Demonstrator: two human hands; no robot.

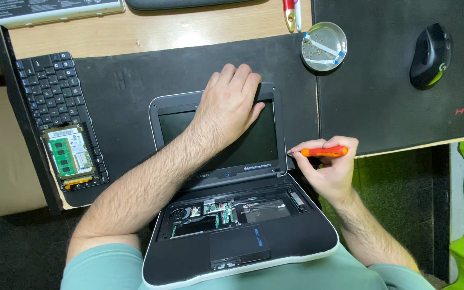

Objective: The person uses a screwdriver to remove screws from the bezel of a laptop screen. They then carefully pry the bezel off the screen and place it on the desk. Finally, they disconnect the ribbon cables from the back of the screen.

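Observation:
A small grey laptop (267,244) lies open in front of me, its keyboard removed so the inner boards and cables show. My left hand (231,104) rests flat over the top of the laptop's screen (253,145), fingers curled over the bezel's upper edge. My right hand (330,169) holds an orange-handled screwdriver (324,152), whose tip points at the screen's right edge near the hinge.
A detached black keyboard (55,96) lies at the left with a green circuit board (70,152) on it. A round metal dish (324,46) holding small screws sits at the back. A black mouse (430,55) rests on a dark pad at the right.

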